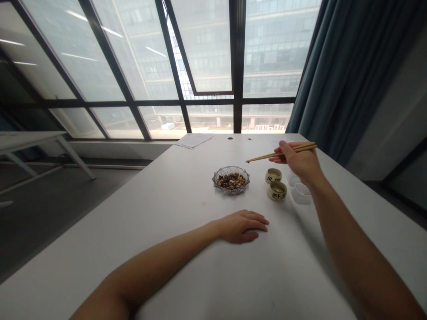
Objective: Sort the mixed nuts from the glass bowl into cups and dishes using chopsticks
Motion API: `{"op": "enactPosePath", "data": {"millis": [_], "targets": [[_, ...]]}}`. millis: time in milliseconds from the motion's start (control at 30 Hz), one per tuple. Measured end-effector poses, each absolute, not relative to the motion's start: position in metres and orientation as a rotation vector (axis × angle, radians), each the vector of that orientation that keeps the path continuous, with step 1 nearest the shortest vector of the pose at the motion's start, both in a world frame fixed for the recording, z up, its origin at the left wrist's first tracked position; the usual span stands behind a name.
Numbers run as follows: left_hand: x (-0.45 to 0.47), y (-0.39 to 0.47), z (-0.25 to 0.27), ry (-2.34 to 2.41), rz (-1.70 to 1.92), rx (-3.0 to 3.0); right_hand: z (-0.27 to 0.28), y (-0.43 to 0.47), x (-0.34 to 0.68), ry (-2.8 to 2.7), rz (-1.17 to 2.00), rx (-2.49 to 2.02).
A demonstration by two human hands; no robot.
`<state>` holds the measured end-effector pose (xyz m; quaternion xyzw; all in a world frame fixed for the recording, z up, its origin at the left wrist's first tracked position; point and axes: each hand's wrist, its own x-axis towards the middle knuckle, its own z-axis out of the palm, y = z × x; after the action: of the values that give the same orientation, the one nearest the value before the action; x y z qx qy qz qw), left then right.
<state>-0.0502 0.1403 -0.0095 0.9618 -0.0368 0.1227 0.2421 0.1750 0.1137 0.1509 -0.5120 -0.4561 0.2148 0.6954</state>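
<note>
My right hand (295, 161) is closed around a pair of wooden chopsticks (267, 156), raised over the table and slanting left. Something small and dark (247, 162) is at their tips; its kind is too small to make out. Below and left of the tips, a clear glass bowl (231, 193) with a wavy rim holds mixed beans or nuts (230, 181). Two small tan ceramic cups (273, 175) with dark characters stand beneath the hand. Flat on the tabletop, my left hand (242, 226) rests with fingers stretched out, nearer to me than the bowl.
Translucent plastic cups (302, 194) stand right of the ceramic ones, partly behind my right wrist. Papers (193, 141) lie at the table's far left corner. Two small dark items (230, 138) sit near the far edge. A blue curtain (343, 80) hangs at the right.
</note>
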Motion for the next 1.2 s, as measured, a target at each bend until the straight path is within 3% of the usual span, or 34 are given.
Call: {"op": "enactPosePath", "data": {"millis": [233, 1200], "targets": [[-0.050, 0.140, -0.006, -0.100, 0.314, 2.631, 0.188, 0.068, 0.209, -0.966, 0.397, -1.408], [-0.051, 0.139, -0.004, -0.069, 0.302, 2.618, 0.150, 0.097, 0.242, -1.165, 0.586, -1.593]]}}
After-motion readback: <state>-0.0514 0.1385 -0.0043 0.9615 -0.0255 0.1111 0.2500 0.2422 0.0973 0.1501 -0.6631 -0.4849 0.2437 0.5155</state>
